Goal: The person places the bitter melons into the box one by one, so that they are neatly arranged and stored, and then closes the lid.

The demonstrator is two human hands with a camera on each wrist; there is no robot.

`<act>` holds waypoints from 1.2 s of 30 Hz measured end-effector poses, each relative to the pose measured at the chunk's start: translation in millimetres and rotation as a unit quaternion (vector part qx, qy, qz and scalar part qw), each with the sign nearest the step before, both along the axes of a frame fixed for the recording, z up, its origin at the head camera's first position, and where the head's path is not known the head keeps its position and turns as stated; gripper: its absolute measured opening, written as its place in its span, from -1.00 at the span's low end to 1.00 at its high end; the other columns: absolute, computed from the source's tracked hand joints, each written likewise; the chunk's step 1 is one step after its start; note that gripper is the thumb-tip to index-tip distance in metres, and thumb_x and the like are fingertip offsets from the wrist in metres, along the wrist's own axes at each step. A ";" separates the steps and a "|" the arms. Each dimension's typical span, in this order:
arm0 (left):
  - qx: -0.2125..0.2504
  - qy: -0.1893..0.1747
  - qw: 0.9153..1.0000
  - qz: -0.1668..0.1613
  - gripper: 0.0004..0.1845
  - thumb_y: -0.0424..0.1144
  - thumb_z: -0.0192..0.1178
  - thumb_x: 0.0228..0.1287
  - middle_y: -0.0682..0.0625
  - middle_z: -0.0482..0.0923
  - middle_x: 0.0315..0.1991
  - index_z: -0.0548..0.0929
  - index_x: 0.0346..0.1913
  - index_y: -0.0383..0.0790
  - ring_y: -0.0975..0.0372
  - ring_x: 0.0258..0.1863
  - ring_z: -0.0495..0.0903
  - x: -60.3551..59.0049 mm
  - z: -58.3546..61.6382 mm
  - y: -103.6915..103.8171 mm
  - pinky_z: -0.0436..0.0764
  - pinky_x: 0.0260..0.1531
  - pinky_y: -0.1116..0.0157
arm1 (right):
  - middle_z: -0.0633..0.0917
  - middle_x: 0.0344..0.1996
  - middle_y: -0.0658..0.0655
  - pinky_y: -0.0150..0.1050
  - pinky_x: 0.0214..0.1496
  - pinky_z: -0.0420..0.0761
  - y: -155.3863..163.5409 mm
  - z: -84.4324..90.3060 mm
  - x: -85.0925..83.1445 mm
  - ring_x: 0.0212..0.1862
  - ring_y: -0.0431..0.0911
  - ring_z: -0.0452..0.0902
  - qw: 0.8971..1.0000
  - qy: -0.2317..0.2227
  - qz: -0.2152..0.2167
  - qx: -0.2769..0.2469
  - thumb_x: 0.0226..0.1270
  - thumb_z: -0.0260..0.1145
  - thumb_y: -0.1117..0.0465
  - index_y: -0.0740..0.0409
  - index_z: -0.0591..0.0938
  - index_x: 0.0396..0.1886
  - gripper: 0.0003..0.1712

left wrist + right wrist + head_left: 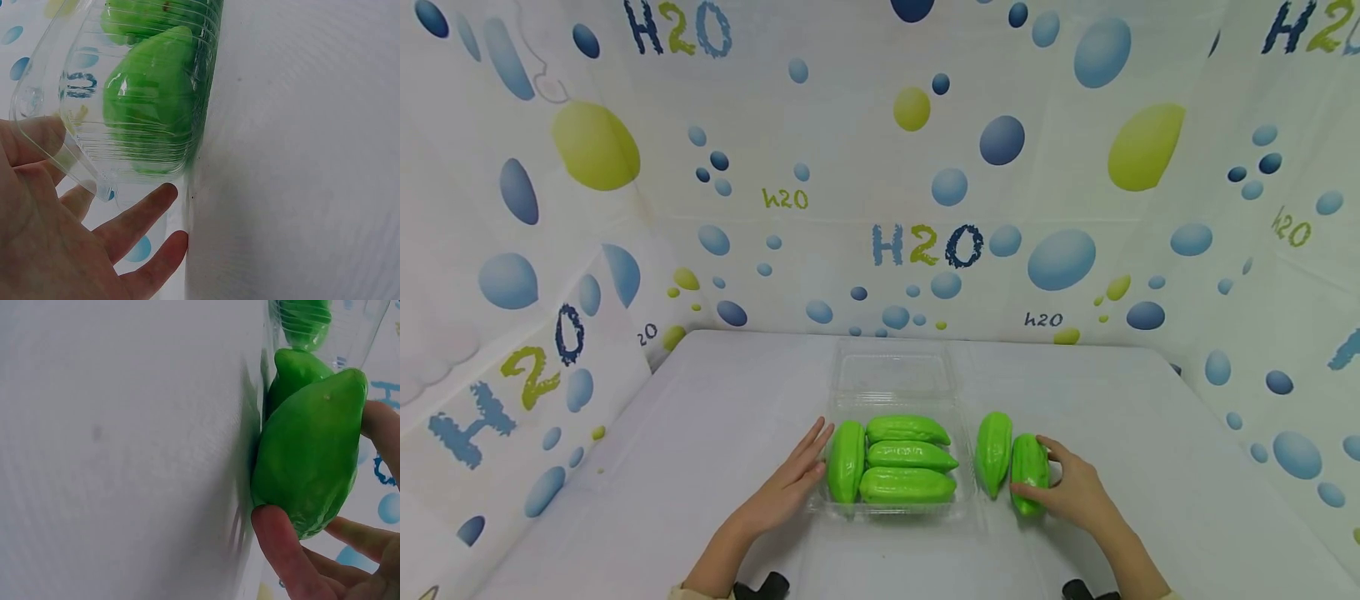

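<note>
A clear plastic clamshell container (pixel 891 407) lies with its lid (pixel 891 375) folded back, away from me. Inside are several glossy green fruits with pointed tips: one upright (pixel 846 462) along the left wall, the others (pixel 910 485) stacked crosswise beside it. My left hand (pixel 786 492), fingers straight and spread, rests against the container's left side. To the right of the container, my right hand (pixel 1078 492) holds a green fruit (pixel 312 450) between thumb and fingertips at its two ends. Another loose green fruit (pixel 994 454) lies between it and the container.
The white-covered table (pixel 647 492) stretches out on both sides of the container. Behind it hangs a white curtain (pixel 850 150) with blue and yellow-green drops and H2O lettering. Dark wrist mounts show at the bottom edge.
</note>
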State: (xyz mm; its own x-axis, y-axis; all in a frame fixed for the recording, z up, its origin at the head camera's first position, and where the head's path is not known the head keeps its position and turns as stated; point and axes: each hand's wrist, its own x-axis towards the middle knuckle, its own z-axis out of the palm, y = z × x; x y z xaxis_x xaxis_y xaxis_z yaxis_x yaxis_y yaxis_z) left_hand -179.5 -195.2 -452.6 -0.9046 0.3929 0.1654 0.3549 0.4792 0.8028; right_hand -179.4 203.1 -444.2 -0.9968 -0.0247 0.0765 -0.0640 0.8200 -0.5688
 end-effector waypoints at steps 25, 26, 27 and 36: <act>-0.003 -0.001 1.000 0.001 -0.46 -0.24 -0.20 0.46 -0.16 -0.27 0.44 0.00 0.43 -0.19 -0.08 0.39 -0.28 0.1 0.4 0.7 -0.12 0.22 -0.20 | 0.42 0.07 0.50 -0.19 -0.40 0.57 0.9 9.2 4.3 -0.39 -0.07 0.54 0.999 0.012 -0.011 -0.030 -0.15 0.50 -0.11 0.29 0.29 0.27 0.03; -0.004 0.000 1.000 0.001 -0.46 -0.24 -0.20 0.46 -0.16 -0.27 0.44 0.00 0.43 -0.19 -0.08 0.39 -0.28 0.0 0.3 0.7 -0.12 0.22 -0.20 | 0.41 0.08 0.50 -0.20 -0.40 0.57 1.0 9.9 4.1 -0.38 -0.07 0.54 0.999 0.012 -0.010 -0.031 -0.15 0.50 -0.11 0.29 0.28 0.27 0.04; -0.005 0.002 1.000 0.001 -0.46 -0.24 -0.20 0.46 -0.16 -0.27 0.44 -0.01 0.43 -0.19 -0.08 0.39 -0.28 -0.2 0.0 0.7 -0.12 0.22 -0.20 | 0.42 0.08 0.49 -0.21 -0.41 0.56 1.2 10.3 3.8 -0.37 -0.07 0.54 0.999 0.012 -0.012 -0.032 -0.15 0.50 -0.11 0.28 0.28 0.27 0.03; -0.005 0.006 1.000 0.000 -0.47 -0.22 -0.22 0.47 -0.12 -0.27 0.45 -0.01 0.43 -0.17 -0.04 0.39 -0.29 -0.3 -0.4 0.4 -0.15 0.24 -0.17 | 0.44 0.07 0.45 -0.30 -0.50 0.50 -2.1 18.9 4.8 -0.42 -0.11 0.51 0.999 0.026 -0.016 -0.036 -0.15 0.51 -0.10 0.24 0.30 0.28 0.01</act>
State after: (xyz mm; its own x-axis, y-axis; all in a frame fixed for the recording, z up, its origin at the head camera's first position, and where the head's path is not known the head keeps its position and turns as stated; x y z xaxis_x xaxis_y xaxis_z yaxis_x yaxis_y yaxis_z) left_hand -179.8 -194.8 -453.0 -0.9028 0.3939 0.1725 0.3642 0.4873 0.7937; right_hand -174.6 201.0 -425.3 -0.9916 0.0142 0.1283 -0.0695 0.7786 -0.6237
